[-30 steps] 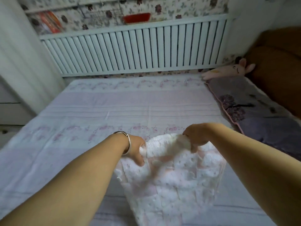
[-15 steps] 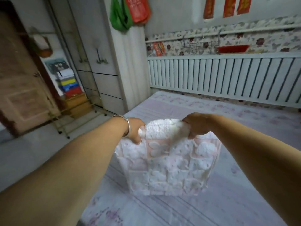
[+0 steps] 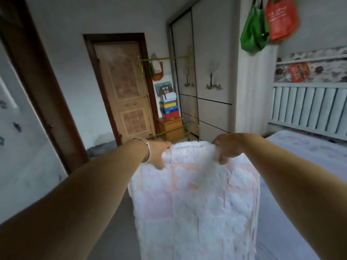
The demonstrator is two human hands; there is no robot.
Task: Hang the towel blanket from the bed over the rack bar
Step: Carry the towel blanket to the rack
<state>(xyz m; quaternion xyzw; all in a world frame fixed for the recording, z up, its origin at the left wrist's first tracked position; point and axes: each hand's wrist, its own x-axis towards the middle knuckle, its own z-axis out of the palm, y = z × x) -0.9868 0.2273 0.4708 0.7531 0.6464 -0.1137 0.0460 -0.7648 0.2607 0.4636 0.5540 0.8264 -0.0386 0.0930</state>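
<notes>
The white and pale pink towel blanket [image 3: 195, 201] hangs folded in front of me, clear of the bed [image 3: 304, 166]. My left hand [image 3: 159, 152], with a silver bangle on the wrist, grips its top left corner. My right hand [image 3: 229, 147] grips the top right corner. Both arms are stretched forward. The gold metal rack [image 3: 165, 59] stands across the room beside the wardrobe, its top bar well beyond and above my hands.
A brown door [image 3: 124, 91] is behind the rack. Stacked boxes [image 3: 169, 106] sit on a small wooden cabinet [image 3: 171, 126]. The wardrobe [image 3: 204, 72] stands to the right, with green and red bags [image 3: 268, 23] hanging above. The white slatted headboard [image 3: 309, 107] is at far right. Grey floor lies ahead.
My view has swung left from the bed toward the door and rack. The towel blanket has come off the bed and now hangs from both hands, raised higher.
</notes>
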